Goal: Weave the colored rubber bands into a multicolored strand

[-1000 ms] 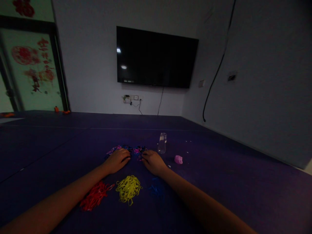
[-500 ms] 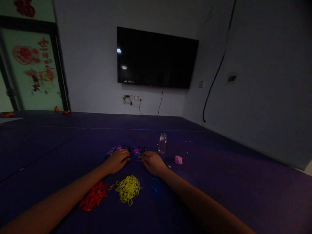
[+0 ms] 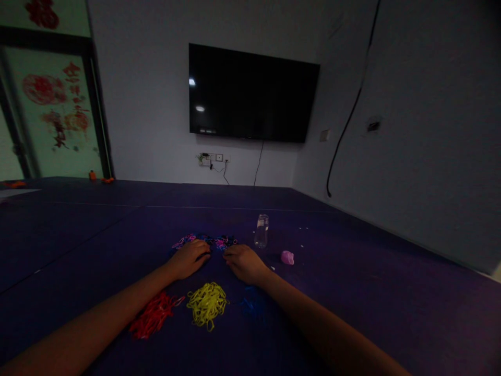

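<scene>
A mixed heap of pink, blue and dark rubber bands [image 3: 203,241] lies on the dark purple surface [image 3: 371,292]. My left hand [image 3: 190,258] rests at the heap's near edge, fingers curled down onto the bands. My right hand [image 3: 243,262] sits beside it at the heap's right end, fingers bent and pinched at a band; what it grips is too small to make out. Nearer to me lie three sorted piles: red bands [image 3: 153,318], yellow bands [image 3: 206,304] and blue bands [image 3: 251,306], the blue one partly under my right forearm.
A small clear bottle [image 3: 261,230] stands just right of the heap, and a pink lump [image 3: 287,257] lies further right. A black wall-mounted screen [image 3: 252,94] hangs ahead, with a socket strip [image 3: 211,157] below. A door with red decorations [image 3: 50,109] is at left.
My right hand has drawn slightly back toward me and to the left from the heap. The left hand stays where it was.
</scene>
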`<state>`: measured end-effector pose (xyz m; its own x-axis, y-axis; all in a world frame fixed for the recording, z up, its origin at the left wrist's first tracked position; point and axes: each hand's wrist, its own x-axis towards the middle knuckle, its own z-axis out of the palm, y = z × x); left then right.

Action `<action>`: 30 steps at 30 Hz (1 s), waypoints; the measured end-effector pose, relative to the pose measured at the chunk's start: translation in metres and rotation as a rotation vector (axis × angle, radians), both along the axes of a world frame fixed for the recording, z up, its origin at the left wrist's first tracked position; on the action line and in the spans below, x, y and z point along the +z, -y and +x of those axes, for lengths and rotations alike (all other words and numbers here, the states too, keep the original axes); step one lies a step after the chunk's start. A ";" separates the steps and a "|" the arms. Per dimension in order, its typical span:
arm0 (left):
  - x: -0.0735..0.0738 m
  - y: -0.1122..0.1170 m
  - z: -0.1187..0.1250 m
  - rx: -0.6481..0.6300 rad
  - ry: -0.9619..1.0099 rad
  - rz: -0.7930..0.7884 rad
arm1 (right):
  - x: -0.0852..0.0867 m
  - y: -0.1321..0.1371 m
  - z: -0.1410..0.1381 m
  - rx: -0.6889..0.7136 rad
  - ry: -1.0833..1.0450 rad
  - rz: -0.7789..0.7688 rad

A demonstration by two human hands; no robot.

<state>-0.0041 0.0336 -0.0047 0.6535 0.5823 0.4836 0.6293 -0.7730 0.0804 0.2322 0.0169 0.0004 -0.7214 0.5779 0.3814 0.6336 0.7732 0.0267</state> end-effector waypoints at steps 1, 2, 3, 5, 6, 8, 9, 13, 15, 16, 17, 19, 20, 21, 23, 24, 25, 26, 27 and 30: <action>0.000 0.000 0.000 0.001 0.001 0.001 | -0.001 0.000 0.000 -0.037 -0.003 -0.002; 0.000 0.000 0.000 0.002 0.001 0.003 | -0.001 -0.001 0.000 -0.071 -0.008 -0.004; 0.000 0.000 0.000 0.001 0.002 0.005 | -0.001 -0.001 0.001 -0.100 -0.013 -0.007; 0.001 0.000 -0.001 -0.002 0.002 0.007 | -0.002 -0.001 0.001 -0.131 -0.016 -0.015; 0.001 0.000 -0.001 -0.004 -0.001 0.005 | -0.002 -0.001 0.001 -0.136 -0.016 -0.018; 0.002 0.000 -0.001 -0.003 -0.006 -0.002 | -0.002 -0.001 0.001 -0.140 -0.015 -0.017; 0.002 0.000 0.000 -0.001 -0.007 -0.004 | -0.002 -0.002 0.001 -0.140 -0.016 -0.013; 0.000 -0.001 -0.001 0.001 -0.004 0.000 | -0.005 -0.003 0.001 -0.109 -0.032 0.005; -0.001 -0.002 -0.001 -0.001 -0.003 0.006 | -0.006 -0.004 0.001 -0.092 -0.040 0.009; -0.001 -0.002 -0.001 -0.002 -0.003 0.008 | -0.006 -0.004 0.001 -0.087 -0.042 0.010; -0.001 -0.003 -0.001 -0.002 -0.002 0.009 | -0.006 -0.004 0.001 -0.085 -0.041 0.011; -0.001 -0.002 -0.001 -0.001 -0.004 0.006 | -0.005 -0.003 0.001 -0.087 -0.035 0.008; -0.001 -0.002 -0.001 -0.001 -0.004 0.005 | -0.005 -0.003 0.001 -0.088 -0.031 0.006; -0.001 -0.002 -0.001 -0.002 -0.004 0.002 | -0.004 -0.002 0.001 -0.090 -0.026 0.004; -0.001 -0.002 -0.002 -0.005 -0.002 -0.002 | -0.003 -0.002 0.001 -0.090 -0.023 0.003; -0.001 -0.002 -0.002 -0.007 0.000 -0.002 | -0.003 -0.002 0.001 -0.088 -0.024 0.004; -0.002 -0.002 -0.002 -0.008 0.003 -0.001 | -0.003 -0.002 0.001 -0.084 -0.026 0.006; -0.002 -0.003 -0.002 -0.008 0.005 0.000 | -0.003 -0.002 0.001 -0.077 -0.026 0.008; -0.002 -0.003 -0.002 -0.009 0.005 0.001 | -0.003 -0.002 0.001 -0.067 -0.026 0.010; -0.003 -0.004 -0.003 -0.007 0.008 0.004 | -0.004 -0.002 0.001 -0.035 -0.022 0.013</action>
